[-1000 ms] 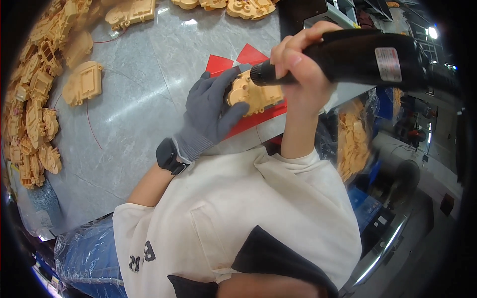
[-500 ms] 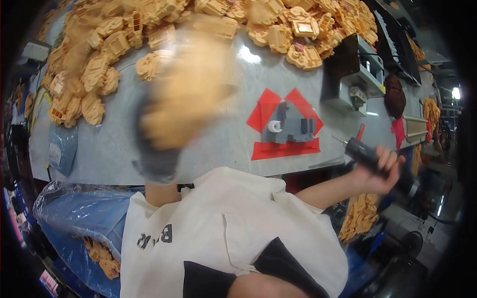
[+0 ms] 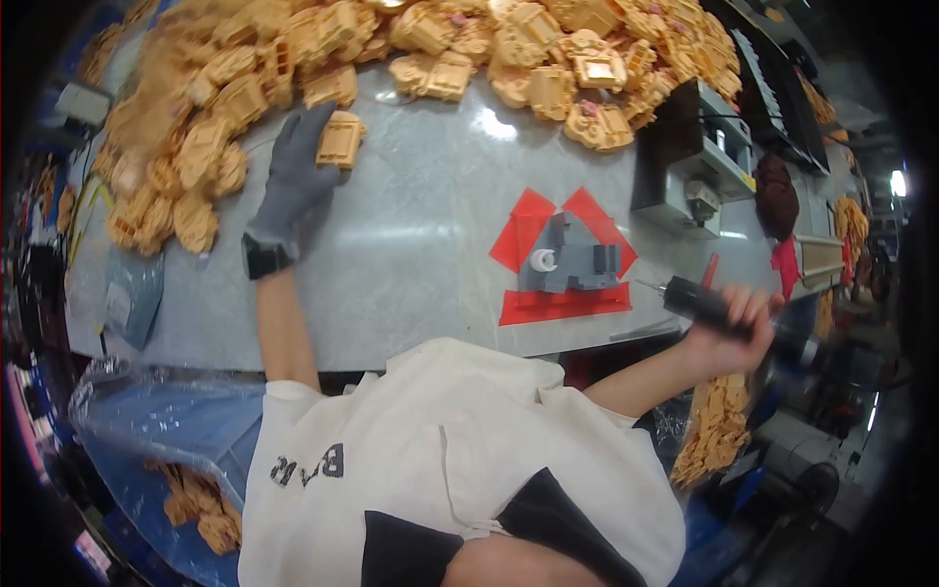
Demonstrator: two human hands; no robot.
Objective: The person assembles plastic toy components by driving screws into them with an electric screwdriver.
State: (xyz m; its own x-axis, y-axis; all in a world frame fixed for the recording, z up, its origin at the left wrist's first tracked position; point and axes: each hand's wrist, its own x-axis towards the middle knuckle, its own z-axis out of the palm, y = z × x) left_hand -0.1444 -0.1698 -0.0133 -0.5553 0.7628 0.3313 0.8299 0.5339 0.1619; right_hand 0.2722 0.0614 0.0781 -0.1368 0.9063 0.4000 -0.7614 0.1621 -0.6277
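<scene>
My left hand (image 3: 297,176), in a grey glove with a dark cuff, reaches to the far left of the table. Its fingers are stretched out beside a yellow plastic housing (image 3: 340,140), and the thumb side touches or nearly touches it; a firm hold does not show. My bare right hand (image 3: 736,328) is closed around a black electric screwdriver (image 3: 699,301), whose thin bit points left above the table's right front edge. Left of the bit sits a grey fixture block (image 3: 577,256) with a white round piece (image 3: 543,259) on it, framed by red tape (image 3: 565,304).
Heaped yellow housings (image 3: 430,73) line the back and left of the grey table (image 3: 411,254). A dark metal box device (image 3: 690,161) stands at the right rear. Plastic-lined blue bins flank me, the left one (image 3: 166,421) holding similar parts. A clear bag (image 3: 135,293) lies at the left.
My left hand has come away from close to the camera, where a blurred yellow part was at it, out to the housing on the table. The screwdriver has shifted slightly left.
</scene>
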